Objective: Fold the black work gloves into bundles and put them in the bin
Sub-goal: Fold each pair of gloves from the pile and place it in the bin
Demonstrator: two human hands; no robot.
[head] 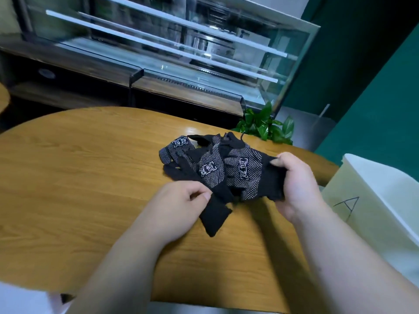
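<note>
A loose pile of black work gloves (213, 162) with white grip dots and white printed labels lies on the round wooden table (79, 177), right of centre. My left hand (181, 200) pinches the plain black cuff of one glove (215, 214) at the pile's near edge. My right hand (294, 182) grips the cuff of another dotted glove (247, 175) on the pile's right side. The pale bin (383, 191), marked with a hand-drawn letter A, stands beside the table at the right; its inside is hidden.
A glass display counter (181, 53) runs behind the table. A green leafy plant (265, 125) sits just past the table's far right edge. A dark green wall (374, 98) closes the right side. The table's left half is bare wood.
</note>
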